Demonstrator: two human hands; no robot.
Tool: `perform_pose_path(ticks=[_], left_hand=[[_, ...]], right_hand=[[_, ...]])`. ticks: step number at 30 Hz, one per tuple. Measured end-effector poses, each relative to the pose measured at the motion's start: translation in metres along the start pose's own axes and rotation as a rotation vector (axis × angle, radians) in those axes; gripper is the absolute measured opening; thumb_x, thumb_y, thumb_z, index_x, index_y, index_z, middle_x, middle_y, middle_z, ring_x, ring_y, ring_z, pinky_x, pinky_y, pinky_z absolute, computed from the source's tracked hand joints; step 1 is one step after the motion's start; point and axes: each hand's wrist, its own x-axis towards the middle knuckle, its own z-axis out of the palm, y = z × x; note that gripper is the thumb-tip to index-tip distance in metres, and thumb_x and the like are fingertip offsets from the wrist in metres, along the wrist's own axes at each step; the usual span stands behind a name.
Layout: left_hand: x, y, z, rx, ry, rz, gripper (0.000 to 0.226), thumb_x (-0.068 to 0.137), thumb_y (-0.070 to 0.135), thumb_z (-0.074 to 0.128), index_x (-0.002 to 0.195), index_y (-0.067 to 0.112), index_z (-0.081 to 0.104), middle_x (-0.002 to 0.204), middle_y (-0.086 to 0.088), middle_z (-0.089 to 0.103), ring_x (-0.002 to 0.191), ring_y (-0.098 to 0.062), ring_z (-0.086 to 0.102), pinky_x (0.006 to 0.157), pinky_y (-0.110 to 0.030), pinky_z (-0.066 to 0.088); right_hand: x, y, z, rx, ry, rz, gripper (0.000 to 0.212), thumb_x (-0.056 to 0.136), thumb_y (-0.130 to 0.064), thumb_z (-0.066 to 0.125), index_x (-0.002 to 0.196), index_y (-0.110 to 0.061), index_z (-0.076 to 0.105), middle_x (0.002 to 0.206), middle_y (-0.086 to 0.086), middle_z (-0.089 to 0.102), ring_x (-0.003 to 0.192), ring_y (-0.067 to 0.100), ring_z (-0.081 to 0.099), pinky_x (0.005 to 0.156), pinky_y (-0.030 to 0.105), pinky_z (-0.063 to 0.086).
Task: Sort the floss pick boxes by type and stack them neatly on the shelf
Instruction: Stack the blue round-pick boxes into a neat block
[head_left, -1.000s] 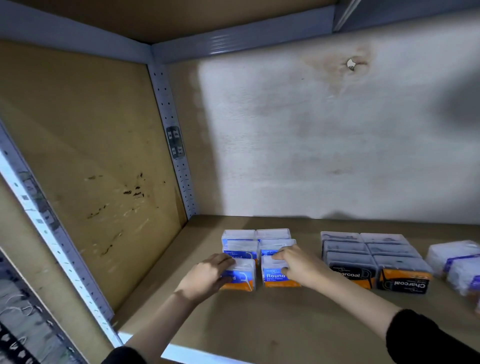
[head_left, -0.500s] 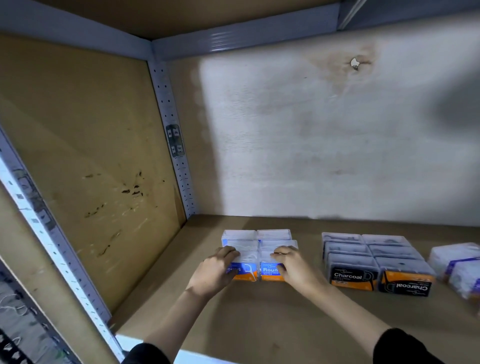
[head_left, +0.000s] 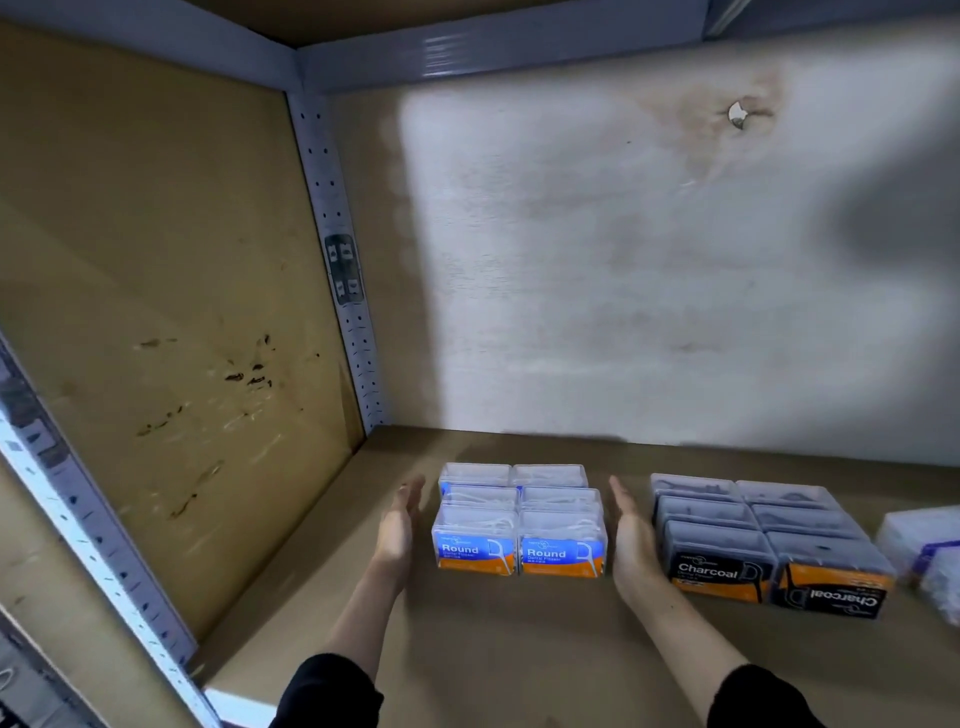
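Fingers on both sides are straight and released, grasping nothing. The left hand (head_left: 397, 530) and the right hand (head_left: 631, 540) stand on edge with palms turned inward, facing each other across the Round boxes (head_left: 519, 525). Each hand is just beside its side of the block; whether skin touches plastic cannot be told.

The Round boxes sit on the shelf (head_left: 519, 654) left of centre, packed as a block two wide and three deep. They are clear cases with white picks inside, and the two front faces show blue and orange labels reading "Round".

Just to the right of the right hand stand the Charcoal boxes (head_left: 727, 540), also two wide and three deep, with dark contents and black and orange labels. The front left label reads upright; the front right one is upside down.

Further right, at the edge of view, lie purple-labelled boxes (head_left: 919, 540), clear with white picks, apart from the Charcoal block.

Black sleeves (head_left: 332, 691) cover both forearms near the bottom edge. Behind the shelf rises a stained white back wall (head_left: 623, 270), and a scuffed brown side panel (head_left: 156, 312) closes the left, with a perforated grey upright post (head_left: 337, 234) in the corner between them.
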Motion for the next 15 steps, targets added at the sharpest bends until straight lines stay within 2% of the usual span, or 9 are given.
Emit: perform_pose_path(ticks=[2, 3, 4, 6, 8, 9, 11, 14, 15], left_hand=[[0.007, -0.002, 0.002, -0.048, -0.045, -0.020, 0.047, 0.101, 0.025, 0.022, 0.145, 0.010, 0.029, 0.155, -0.003, 0.027, 0.144, -0.019, 0.025, 0.121, -0.037, 0.019], [0.011, -0.003, 0.003, -0.067, -0.075, -0.026, 0.046, 0.101, 0.026, 0.023, 0.144, 0.011, 0.032, 0.153, -0.002, 0.032, 0.141, -0.019, 0.031, 0.118, -0.038, 0.025], [0.012, -0.003, 0.005, -0.087, -0.104, -0.036, 0.043, 0.101, 0.025, 0.023, 0.139, 0.011, 0.039, 0.145, -0.001, 0.043, 0.133, -0.019, 0.042, 0.112, -0.037, 0.034], [0.014, -0.003, 0.011, -0.131, -0.159, -0.083, 0.038, 0.101, 0.025, 0.025, 0.118, 0.010, 0.056, 0.115, -0.003, 0.066, 0.102, -0.017, 0.064, 0.087, -0.030, 0.052], [0.018, -0.009, 0.014, -0.186, -0.200, -0.142, 0.037, 0.100, 0.026, 0.031, 0.099, 0.009, 0.064, 0.096, -0.008, 0.072, 0.079, -0.017, 0.072, 0.068, -0.029, 0.059], [0.021, -0.012, 0.014, -0.209, -0.208, -0.150, 0.035, 0.099, 0.024, 0.033, 0.095, 0.009, 0.065, 0.092, -0.011, 0.072, 0.074, -0.018, 0.073, 0.065, -0.029, 0.061], [0.023, -0.014, 0.015, -0.249, -0.208, -0.140, 0.033, 0.099, 0.020, 0.035, 0.092, 0.009, 0.064, 0.082, -0.009, 0.076, 0.070, -0.018, 0.074, 0.062, -0.029, 0.061], [0.029, -0.017, 0.013, -0.272, -0.219, -0.138, 0.030, 0.099, 0.019, 0.036, 0.093, 0.010, 0.064, 0.078, -0.004, 0.077, 0.070, -0.017, 0.074, 0.062, -0.027, 0.061], [0.031, -0.018, 0.013, -0.288, -0.223, -0.145, 0.030, 0.099, 0.019, 0.036, 0.093, 0.010, 0.064, 0.076, -0.004, 0.077, 0.069, -0.016, 0.074, 0.060, -0.027, 0.061]], right_hand=[[0.020, 0.012, -0.003, 0.041, -0.068, 0.040, 0.051, 0.075, -0.053, 0.063, 0.111, -0.018, 0.062, 0.131, 0.002, 0.057, 0.117, 0.022, 0.057, 0.108, 0.041, 0.040], [0.028, 0.017, -0.003, 0.058, -0.119, 0.057, 0.057, 0.069, -0.057, 0.065, 0.109, -0.016, 0.065, 0.124, 0.003, 0.064, 0.110, 0.022, 0.062, 0.105, 0.042, 0.044], [0.027, 0.016, -0.002, 0.060, -0.164, 0.091, 0.056, 0.070, -0.058, 0.065, 0.106, -0.016, 0.067, 0.112, 0.004, 0.070, 0.100, 0.022, 0.067, 0.100, 0.042, 0.048], [0.021, 0.011, 0.003, 0.102, -0.219, 0.123, 0.035, 0.085, -0.045, 0.054, 0.091, -0.014, 0.069, 0.076, 0.002, 0.077, 0.072, 0.019, 0.072, 0.078, 0.036, 0.056], [0.024, 0.013, 0.007, 0.100, -0.250, 0.115, 0.032, 0.093, -0.035, 0.046, 0.080, -0.012, 0.065, 0.054, -0.002, 0.073, 0.051, 0.013, 0.069, 0.052, 0.025, 0.056], [0.025, 0.014, 0.008, 0.082, -0.237, 0.104, 0.033, 0.094, -0.033, 0.044, 0.079, -0.011, 0.065, 0.052, -0.002, 0.072, 0.047, 0.012, 0.068, 0.045, 0.021, 0.055], [0.027, 0.017, 0.008, 0.088, -0.228, 0.067, 0.034, 0.095, -0.032, 0.043, 0.079, -0.010, 0.065, 0.055, 0.000, 0.072, 0.044, 0.010, 0.067, 0.039, 0.018, 0.053], [0.029, 0.019, 0.008, 0.075, -0.229, 0.070, 0.035, 0.094, -0.034, 0.043, 0.089, -0.008, 0.066, 0.062, 0.000, 0.074, 0.048, 0.011, 0.068, 0.042, 0.020, 0.055], [0.028, 0.018, 0.008, 0.066, -0.231, 0.067, 0.037, 0.094, -0.035, 0.043, 0.096, -0.006, 0.066, 0.073, 0.003, 0.075, 0.052, 0.013, 0.069, 0.044, 0.021, 0.056]])
